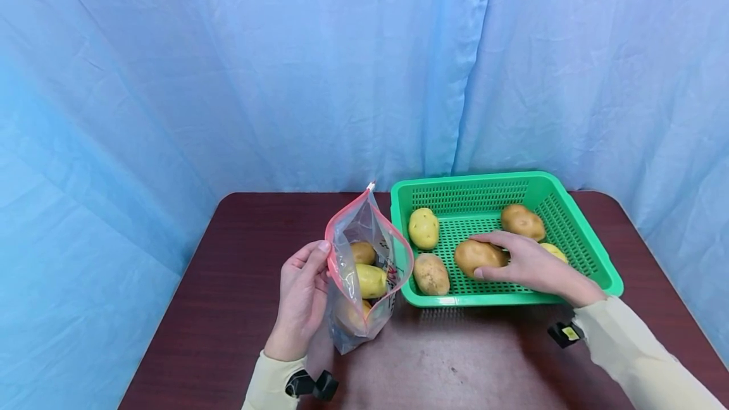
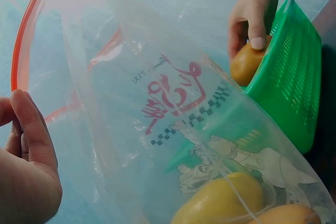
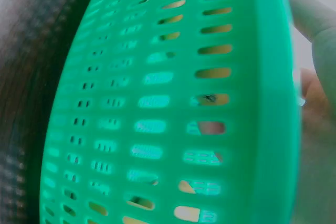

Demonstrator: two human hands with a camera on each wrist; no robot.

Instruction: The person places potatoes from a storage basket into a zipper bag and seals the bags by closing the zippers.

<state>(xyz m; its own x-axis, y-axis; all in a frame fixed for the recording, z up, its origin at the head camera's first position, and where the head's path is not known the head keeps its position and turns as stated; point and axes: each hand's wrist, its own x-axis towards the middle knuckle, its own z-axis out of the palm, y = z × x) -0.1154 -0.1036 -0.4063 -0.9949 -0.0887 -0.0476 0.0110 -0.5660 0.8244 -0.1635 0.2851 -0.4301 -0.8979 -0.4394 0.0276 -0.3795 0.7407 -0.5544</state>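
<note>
My left hand [image 1: 300, 299] pinches the pink zip edge of a clear plastic zip bag [image 1: 346, 335], which stands with its mouth spread wide. Inside the bag are a yellow potato [image 1: 371, 281], a brown potato [image 1: 362, 252] and another partly hidden lower down. Over the green basket [image 1: 473, 300], my right hand [image 1: 532, 264] grips a large brown potato [image 1: 474, 258] between thumb and fingers. Through the bag, the left wrist view shows that potato [image 2: 247, 65] by the basket's rim. Basket wall fills most of the right wrist view and hides the grip.
In the basket lie a yellow potato [image 1: 424, 228] and a speckled potato [image 1: 431, 274] on the left, with a brown potato [image 1: 523, 223] and a partly covered yellow one [image 1: 554, 252] on the right. Blue curtains [image 1: 342, 68] hang behind the dark table [image 1: 228, 296].
</note>
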